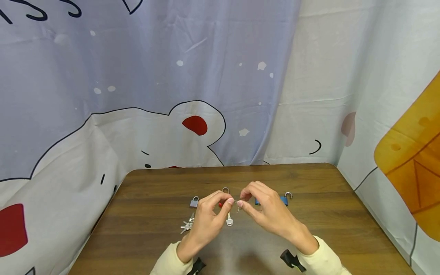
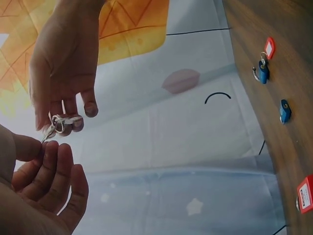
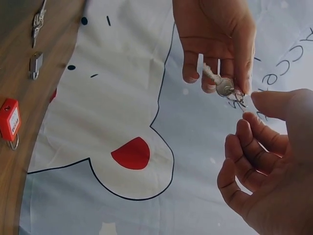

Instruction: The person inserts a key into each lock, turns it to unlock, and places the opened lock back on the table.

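Observation:
A small silver key ring (image 2: pixel 59 123) with keys on it sits between both hands, raised above the table. My left hand (image 1: pixel 210 214) pinches it between thumb and fingertips from the left side. From the right, thumb and fingertips of my right hand (image 1: pixel 269 208) meet at the ring as well. One round-headed key (image 3: pixel 225 87) hangs off the ring against the left fingers. Behind the hands lies a red padlock (image 3: pixel 10 120), partly covered in the head view. Just below it shows a key with a pale square head (image 1: pixel 229 221).
Left of the hands are a small grey padlock (image 1: pixel 194 202) and a bunch of keys (image 1: pixel 187 225). A blue padlock (image 2: pixel 263 73) with its shackle open and a red tag (image 2: pixel 269 48) lies to the right, near another blue padlock (image 2: pixel 285 111). A printed curtain (image 1: pixel 154 141) hangs behind the wooden table (image 1: pixel 154 183).

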{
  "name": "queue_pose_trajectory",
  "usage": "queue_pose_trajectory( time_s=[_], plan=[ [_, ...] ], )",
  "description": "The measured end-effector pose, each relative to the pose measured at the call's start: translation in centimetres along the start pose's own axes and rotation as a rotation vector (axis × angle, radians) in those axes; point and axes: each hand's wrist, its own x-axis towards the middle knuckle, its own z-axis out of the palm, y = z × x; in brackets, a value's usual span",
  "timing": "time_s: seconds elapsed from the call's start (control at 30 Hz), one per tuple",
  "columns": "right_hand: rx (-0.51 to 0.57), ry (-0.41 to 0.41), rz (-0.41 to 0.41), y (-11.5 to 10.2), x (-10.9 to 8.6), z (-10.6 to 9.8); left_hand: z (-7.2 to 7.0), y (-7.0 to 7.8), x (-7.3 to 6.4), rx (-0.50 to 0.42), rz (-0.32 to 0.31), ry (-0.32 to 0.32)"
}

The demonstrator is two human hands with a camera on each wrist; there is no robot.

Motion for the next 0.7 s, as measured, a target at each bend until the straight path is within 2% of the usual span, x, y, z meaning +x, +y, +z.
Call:
queue_pose_trajectory(
  time_s=[0.27, 0.53, 0.7],
  plan=[
    [0.042, -0.01, 0.046, 0.2, -0.3, -0.2, -0.2, 0.0, 0.2, 0.028, 0.023, -0.014],
    [0.136, -0.1, 0.07, 0.7, -1.0, 0.5, -0.5, 0.1, 0.2, 0.024, 0.044, -0.07],
    [0.199, -0.128, 0.048, 0.8, -1.4, 0.9, -0.5, 0.1, 0.2, 0.006, 0.062, -0.079]
  ],
)
